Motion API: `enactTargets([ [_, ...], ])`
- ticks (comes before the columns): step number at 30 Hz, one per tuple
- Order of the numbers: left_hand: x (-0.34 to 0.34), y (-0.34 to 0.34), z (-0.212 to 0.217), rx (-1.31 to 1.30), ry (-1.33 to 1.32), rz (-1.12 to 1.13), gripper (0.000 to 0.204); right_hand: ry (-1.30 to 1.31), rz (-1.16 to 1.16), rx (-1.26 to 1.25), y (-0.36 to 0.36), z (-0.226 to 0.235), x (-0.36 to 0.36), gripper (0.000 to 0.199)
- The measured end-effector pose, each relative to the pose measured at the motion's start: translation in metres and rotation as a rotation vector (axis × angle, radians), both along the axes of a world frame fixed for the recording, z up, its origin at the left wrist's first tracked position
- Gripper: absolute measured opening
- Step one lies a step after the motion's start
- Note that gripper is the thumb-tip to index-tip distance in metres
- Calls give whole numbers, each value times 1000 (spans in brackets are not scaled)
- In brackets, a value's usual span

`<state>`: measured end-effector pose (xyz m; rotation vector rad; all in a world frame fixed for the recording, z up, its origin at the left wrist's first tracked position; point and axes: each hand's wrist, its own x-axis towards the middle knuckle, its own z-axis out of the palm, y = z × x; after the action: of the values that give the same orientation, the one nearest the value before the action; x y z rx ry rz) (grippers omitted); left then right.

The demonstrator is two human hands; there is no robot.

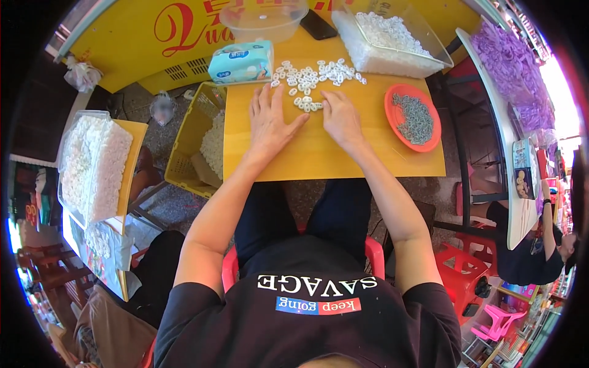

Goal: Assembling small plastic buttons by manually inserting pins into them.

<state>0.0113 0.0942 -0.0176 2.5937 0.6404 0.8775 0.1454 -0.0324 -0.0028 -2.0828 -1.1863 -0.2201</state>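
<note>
My left hand (270, 116) lies on the yellow table with its fingers spread, the fingertips near the edge of a pile of small white oval pieces (300, 78) with two dark holes each. Closer to me, between my hands, is a small cluster of the same white pieces (304, 103). My right hand (341, 120) is closed, its fingers curled, with thumb and index finger at the right end of that cluster. Whatever may be between those fingertips is hidden. A red plate (390, 107) holding many small grey metal pieces (412, 119) sits to the right.
At the table's back stand a blue tissue pack (242, 62), a clear bowl (264, 24), a black phone (318, 24) and a clear bin of white pieces (392, 49). A yellow crate (184, 144) is on the floor at left. Other people sit on both sides.
</note>
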Motion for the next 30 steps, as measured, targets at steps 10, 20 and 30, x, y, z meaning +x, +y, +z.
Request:
enactTargets([
  [10, 1, -5, 10, -49, 63, -20, 88, -157, 75, 85, 51, 8, 38, 29],
  [20, 0, -2, 2, -44, 49, -32, 92, -255, 220, -187, 44, 11, 8, 33],
  [30, 0, -5, 9, -83, 82, -33, 93, -347, 98, -143, 33, 1, 19, 39],
])
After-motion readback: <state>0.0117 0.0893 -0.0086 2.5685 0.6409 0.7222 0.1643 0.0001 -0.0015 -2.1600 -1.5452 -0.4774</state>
